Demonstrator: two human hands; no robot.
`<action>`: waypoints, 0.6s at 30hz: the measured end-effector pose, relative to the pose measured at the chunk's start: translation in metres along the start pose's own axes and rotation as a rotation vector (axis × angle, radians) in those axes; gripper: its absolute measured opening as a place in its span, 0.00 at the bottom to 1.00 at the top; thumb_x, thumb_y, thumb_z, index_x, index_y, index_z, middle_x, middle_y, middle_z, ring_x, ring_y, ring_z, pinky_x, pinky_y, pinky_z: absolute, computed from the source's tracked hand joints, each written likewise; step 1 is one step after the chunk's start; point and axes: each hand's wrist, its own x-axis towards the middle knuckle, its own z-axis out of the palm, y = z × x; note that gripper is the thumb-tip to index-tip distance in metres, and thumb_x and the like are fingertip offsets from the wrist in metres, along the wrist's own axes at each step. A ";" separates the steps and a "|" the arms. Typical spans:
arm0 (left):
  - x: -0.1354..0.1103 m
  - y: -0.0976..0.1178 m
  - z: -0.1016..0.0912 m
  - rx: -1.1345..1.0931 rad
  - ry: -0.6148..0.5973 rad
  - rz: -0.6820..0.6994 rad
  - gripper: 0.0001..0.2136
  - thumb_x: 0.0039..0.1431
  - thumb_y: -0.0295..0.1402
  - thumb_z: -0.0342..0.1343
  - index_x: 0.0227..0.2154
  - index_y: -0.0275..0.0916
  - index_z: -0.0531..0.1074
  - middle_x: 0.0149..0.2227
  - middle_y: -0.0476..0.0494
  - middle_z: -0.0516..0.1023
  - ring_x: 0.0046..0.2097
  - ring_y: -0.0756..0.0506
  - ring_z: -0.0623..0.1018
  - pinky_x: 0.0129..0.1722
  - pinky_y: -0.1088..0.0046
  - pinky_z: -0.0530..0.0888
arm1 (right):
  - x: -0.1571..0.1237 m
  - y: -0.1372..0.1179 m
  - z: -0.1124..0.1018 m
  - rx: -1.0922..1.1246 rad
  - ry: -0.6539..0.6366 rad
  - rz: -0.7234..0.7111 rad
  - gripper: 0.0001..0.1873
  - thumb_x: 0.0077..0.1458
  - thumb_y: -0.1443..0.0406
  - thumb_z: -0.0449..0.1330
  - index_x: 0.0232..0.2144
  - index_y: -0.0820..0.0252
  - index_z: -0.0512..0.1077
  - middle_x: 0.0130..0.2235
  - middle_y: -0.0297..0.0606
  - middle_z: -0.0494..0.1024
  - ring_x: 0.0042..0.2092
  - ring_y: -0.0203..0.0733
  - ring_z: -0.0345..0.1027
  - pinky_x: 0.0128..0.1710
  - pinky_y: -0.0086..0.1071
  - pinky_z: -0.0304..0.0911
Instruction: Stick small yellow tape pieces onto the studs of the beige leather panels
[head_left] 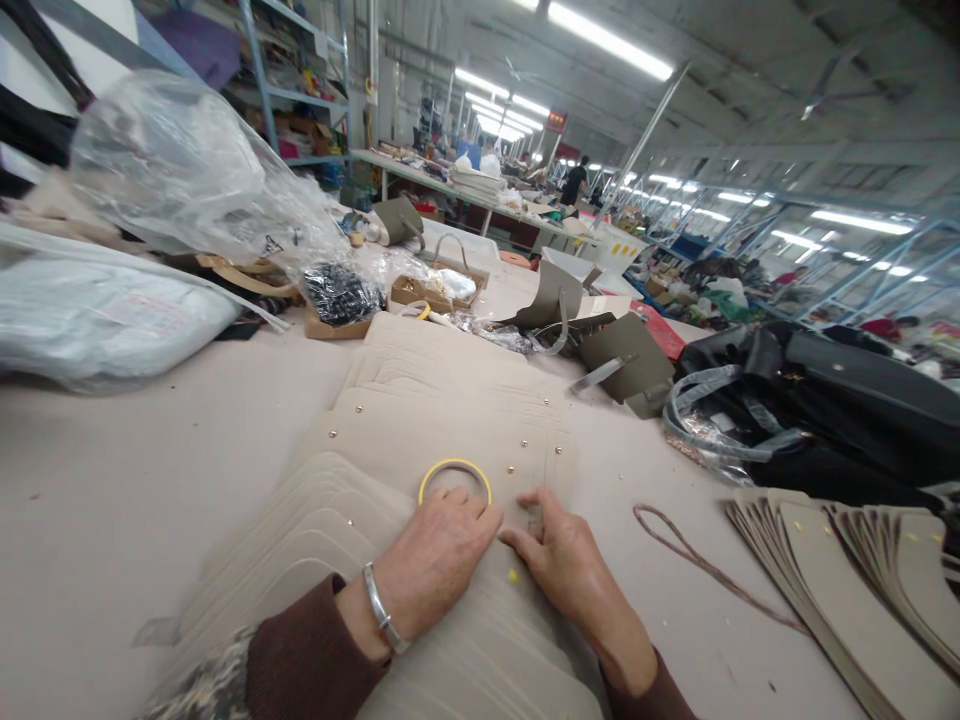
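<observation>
Several beige bag panels (pixel 442 425), some with small gold-coloured studs, lie overlapped in a long stack in front of me. My left hand (pixel 446 545) is closed over the near side of a thin yellow roll of tape (pixel 454 463), above the panels. Its fingertips are partly hidden. Just to the right, my right hand (pixel 566 560) rests at the panels with thumb and index finger apart, the thumb close to the left hand. Nothing shows between those fingers. A small yellow piece (pixel 513 575) sits on the panel below the hands.
More beige pieces (pixel 840 570) fan out at the right, near a brown cord loop (pixel 675 540). Black bags (pixel 840 400) and olive panels (pixel 626 355) lie farther back. Clear plastic bags (pixel 180 170) and a small open box (pixel 435 290) stand at the back left.
</observation>
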 end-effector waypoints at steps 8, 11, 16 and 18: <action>-0.001 -0.002 -0.002 0.029 0.004 0.045 0.10 0.58 0.18 0.46 0.35 0.39 0.66 0.35 0.44 0.72 0.37 0.41 0.69 0.37 0.63 0.68 | -0.008 -0.003 -0.007 -0.057 -0.044 -0.081 0.10 0.55 0.65 0.58 0.24 0.58 0.76 0.26 0.36 0.79 0.29 0.41 0.71 0.30 0.30 0.60; -0.002 -0.002 -0.001 0.015 0.015 0.066 0.09 0.58 0.19 0.46 0.35 0.39 0.66 0.35 0.44 0.72 0.37 0.41 0.69 0.37 0.64 0.69 | -0.008 -0.010 0.000 -0.181 -0.013 -0.086 0.11 0.56 0.66 0.57 0.25 0.59 0.76 0.26 0.37 0.79 0.28 0.41 0.71 0.30 0.30 0.59; -0.001 -0.003 0.000 -0.040 0.091 0.031 0.08 0.61 0.20 0.45 0.34 0.39 0.66 0.34 0.45 0.72 0.36 0.42 0.70 0.35 0.66 0.68 | -0.005 -0.017 0.007 -0.281 0.026 -0.110 0.10 0.55 0.68 0.57 0.23 0.60 0.73 0.24 0.35 0.77 0.27 0.38 0.68 0.29 0.28 0.55; -0.001 -0.005 -0.001 -0.097 0.146 0.023 0.08 0.63 0.22 0.44 0.34 0.40 0.66 0.34 0.46 0.72 0.36 0.44 0.71 0.35 0.68 0.69 | -0.003 -0.018 0.005 -0.269 0.006 -0.098 0.12 0.55 0.68 0.57 0.20 0.60 0.71 0.22 0.33 0.74 0.25 0.36 0.66 0.26 0.27 0.52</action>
